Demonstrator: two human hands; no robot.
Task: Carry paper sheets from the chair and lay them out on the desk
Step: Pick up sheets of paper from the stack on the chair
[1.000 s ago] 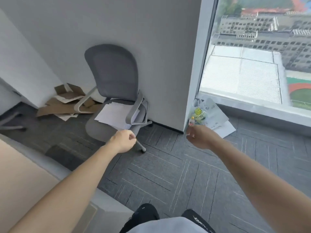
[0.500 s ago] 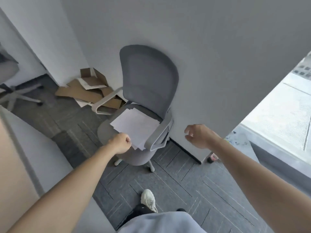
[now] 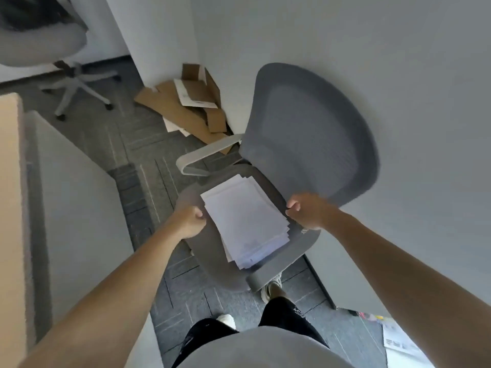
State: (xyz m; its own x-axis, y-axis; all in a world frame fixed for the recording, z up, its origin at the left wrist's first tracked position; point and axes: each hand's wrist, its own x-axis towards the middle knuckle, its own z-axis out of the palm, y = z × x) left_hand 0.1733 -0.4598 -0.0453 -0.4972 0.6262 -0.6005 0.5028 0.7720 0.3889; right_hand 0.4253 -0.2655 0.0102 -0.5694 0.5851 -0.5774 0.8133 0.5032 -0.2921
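1. A loose stack of white paper sheets lies on the seat of a grey office chair. The sheets are slightly fanned, with their corners out of line.
2. The left hand is at the stack's left edge and the right hand at its right edge, so the pile sits between them. This placement suggests a two-sided lift that would keep the loose sheets together.
3. The fingers of both hands are curled. The view does not show whether either hand has paper pinched or is only touching the edge, so the grip cannot be told.
4. The stack rests flat on the seat, so the pickup looks not yet done, and no sheet is on the desk.
5. The chair has a mesh back against a pale wall, and a white armrest on its far side.
6. At the left edge is a light wooden surface, probably the desk, with a white panel beside it.
7. The floor is dark grey carpet tile. Flattened cardboard is piled in the corner behind the chair.
8. A second office chair stands at the upper left, and printed papers lie on the floor at the lower right.
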